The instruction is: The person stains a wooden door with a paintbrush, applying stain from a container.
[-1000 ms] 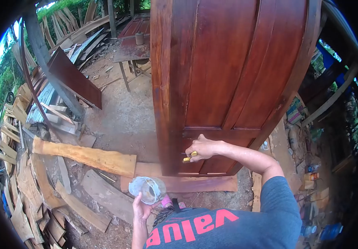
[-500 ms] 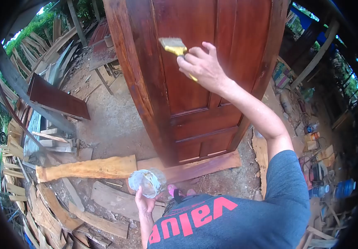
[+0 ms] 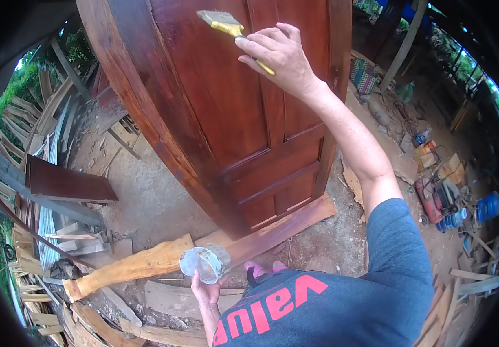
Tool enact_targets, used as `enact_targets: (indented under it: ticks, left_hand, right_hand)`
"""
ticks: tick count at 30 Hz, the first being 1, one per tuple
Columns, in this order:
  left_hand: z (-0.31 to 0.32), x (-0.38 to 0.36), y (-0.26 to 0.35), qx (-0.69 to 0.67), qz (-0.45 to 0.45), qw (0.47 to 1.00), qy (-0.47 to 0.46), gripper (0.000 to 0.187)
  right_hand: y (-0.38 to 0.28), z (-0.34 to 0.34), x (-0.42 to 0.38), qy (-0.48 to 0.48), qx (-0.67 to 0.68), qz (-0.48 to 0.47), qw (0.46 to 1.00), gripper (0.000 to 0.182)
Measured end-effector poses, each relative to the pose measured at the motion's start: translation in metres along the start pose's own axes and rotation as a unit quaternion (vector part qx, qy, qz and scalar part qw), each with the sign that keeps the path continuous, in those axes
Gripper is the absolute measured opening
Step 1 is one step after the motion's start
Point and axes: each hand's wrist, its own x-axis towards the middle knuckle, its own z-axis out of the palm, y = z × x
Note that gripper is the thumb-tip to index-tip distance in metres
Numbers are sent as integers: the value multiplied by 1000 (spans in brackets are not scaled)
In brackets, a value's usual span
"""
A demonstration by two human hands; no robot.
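Note:
A reddish-brown panelled wooden door (image 3: 244,110) in its frame stands upright in front of me, its surface glossy. My right hand (image 3: 284,62) is raised before the upper panels, fingers closed round the handle of a paintbrush (image 3: 224,24). The brush has pale bristles pointing up and left and a yellow ferrule and handle; in this view it overlaps the left panel. Low at my waist, my left hand (image 3: 207,292) grips a translucent plastic tub (image 3: 205,264) by its side and base. Whitish smears coat the tub's wall.
A raw yellowish plank (image 3: 128,263) and a reddish board (image 3: 281,231) lie on the ground by the door's foot. A dark brown panel (image 3: 70,182) leans at left near stacked timber. Blue water jugs (image 3: 488,207) and a red machine (image 3: 429,199) stand at right.
My view has turned, so the door sits further left and tilts more. The brush has moved up and left with my right hand. The tub stays in my left hand, slightly lower.

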Motion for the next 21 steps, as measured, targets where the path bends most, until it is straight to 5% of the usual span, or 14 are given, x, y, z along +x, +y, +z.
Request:
enact_targets:
  ticks: [2,4,7,9,10,12,14,16,18,20,21]
  left_hand:
    - [3,5,1,-20,0,1000,-10,73]
    - [6,8,3,-22,10,1000,-11,73]
    - [-1,12,4,10,1,1000,-12,79]
    - [-12,14,3,10,-10,1000,-15,79]
    - [-16,15,3,15,-23,1000,-13,79]
    - [-16,14,4,20,-30,999,-14,78]
    - [-11,16,8,33,-33,999,-17,78]
    - [-14,23,8,42,-39,998,-23,77]
    - [-14,31,6,47,-46,997,-28,77]
    - [-6,39,3,48,-45,997,-30,77]
    - [-1,44,2,47,-42,998,-29,77]
  right_hand:
    - [-2,6,-2,77,-44,10,996,25]
    - [-20,5,-29,-8,-97,-29,995,28]
    - [-65,7,-117,-237,11,-79,968,18]
    - [-95,-15,-160,-447,176,-42,876,13]
    - [-103,-20,-187,-458,260,-28,850,17]
    - [-104,-34,-189,-664,320,-1,676,23]
    - [-85,-31,-187,-683,342,55,643,24]
    - [-53,-28,-151,-630,278,39,724,24]
    - [-18,-23,-114,-451,164,4,877,24]
    - [11,-27,-57,-383,33,3,923,28]
    - [25,-24,-42,-258,8,-11,966,31]
